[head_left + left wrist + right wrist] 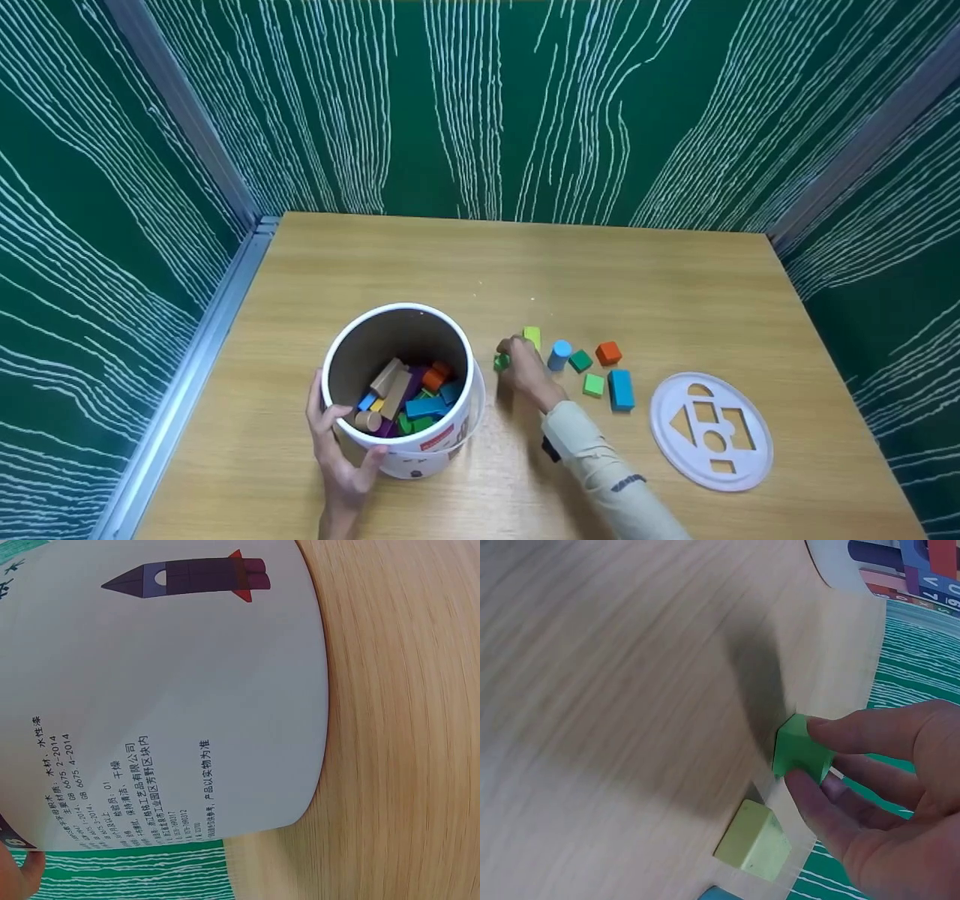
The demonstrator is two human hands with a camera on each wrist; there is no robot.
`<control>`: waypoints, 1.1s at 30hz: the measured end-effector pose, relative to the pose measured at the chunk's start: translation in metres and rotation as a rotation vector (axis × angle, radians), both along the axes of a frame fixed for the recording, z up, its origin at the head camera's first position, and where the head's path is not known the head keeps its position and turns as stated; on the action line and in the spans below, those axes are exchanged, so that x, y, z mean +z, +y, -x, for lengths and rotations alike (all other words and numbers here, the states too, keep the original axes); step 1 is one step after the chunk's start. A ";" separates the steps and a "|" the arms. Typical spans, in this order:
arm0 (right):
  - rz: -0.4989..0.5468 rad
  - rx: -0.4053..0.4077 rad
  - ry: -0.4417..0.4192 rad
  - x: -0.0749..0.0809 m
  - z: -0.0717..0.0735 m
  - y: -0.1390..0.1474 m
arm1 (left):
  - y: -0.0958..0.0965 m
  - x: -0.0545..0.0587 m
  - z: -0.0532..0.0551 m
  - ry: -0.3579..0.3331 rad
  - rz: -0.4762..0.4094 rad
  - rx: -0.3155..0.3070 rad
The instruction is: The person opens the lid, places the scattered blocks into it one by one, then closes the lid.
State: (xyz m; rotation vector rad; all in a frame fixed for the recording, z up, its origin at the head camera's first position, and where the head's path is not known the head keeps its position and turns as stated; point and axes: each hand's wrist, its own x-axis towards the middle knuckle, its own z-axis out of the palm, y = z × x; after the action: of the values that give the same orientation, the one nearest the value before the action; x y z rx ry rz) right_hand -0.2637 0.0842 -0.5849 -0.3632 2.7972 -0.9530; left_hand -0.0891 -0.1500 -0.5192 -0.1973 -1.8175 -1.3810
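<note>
Booth-like workspace, wood-topped table [480, 259], green panels [409, 112] with white wavy lines [469, 112] on three sides, grey corner posts [187, 105]

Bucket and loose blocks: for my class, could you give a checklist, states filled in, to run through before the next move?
1. Right hand pinches the green block: ok.
2. That block lifted clear of the table: cannot tell.
3. Left hand holds the bucket: ok.
4. Bucket mouth uncovered, lid lying aside: ok.
5. Table free of loose blocks: not ok, several lie there.
</note>
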 end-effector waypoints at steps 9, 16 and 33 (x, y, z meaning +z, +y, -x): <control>0.033 0.024 -0.009 -0.002 0.000 0.003 | 0.001 -0.001 0.000 0.018 0.000 -0.007; 0.111 0.017 -0.011 0.002 -0.004 0.006 | 0.001 0.000 0.001 0.032 0.006 -0.003; 0.181 -0.007 0.037 0.011 -0.010 0.010 | 0.001 0.000 -0.001 0.009 -0.009 -0.012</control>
State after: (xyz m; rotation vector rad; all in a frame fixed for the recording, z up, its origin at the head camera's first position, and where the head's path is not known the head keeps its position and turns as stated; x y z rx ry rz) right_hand -0.2540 0.0944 -0.5736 -0.3989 2.7542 -1.2171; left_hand -0.0880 -0.1494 -0.5193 -0.2089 -1.8052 -1.3945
